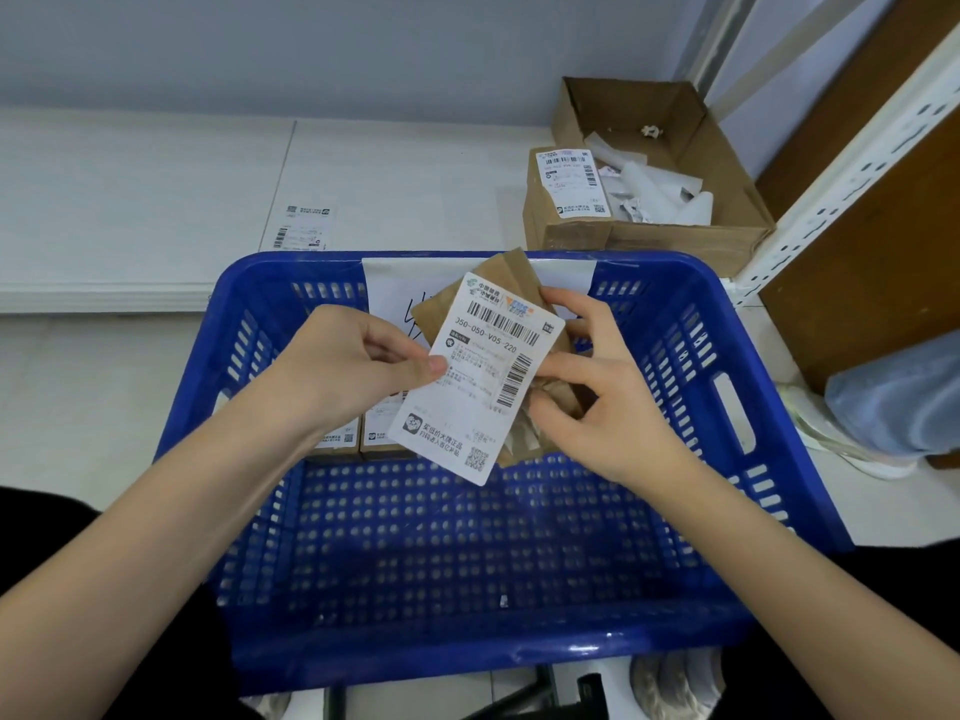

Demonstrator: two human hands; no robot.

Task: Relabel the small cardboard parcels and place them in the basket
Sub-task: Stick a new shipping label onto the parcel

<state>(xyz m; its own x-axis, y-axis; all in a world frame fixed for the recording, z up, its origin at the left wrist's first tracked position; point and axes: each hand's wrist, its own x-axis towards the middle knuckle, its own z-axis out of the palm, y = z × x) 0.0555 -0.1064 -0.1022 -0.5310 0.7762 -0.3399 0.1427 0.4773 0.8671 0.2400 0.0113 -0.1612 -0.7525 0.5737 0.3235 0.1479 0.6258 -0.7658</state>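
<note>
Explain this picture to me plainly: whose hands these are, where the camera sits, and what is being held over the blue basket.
There is no machine: a person works with bare hands, filmed by a camera on their head looking down. The left hand pinches a white printed shipping label, while the right hand grips a small brown cardboard parcel behind it. Both are over a blue perforated plastic basket, where labelled parcels already lie. Behind, an open cardboard box holds white scraps beside another labelled brown parcel.

Labelled brown parcel (524, 304) above blue basket (675, 324)
</note>
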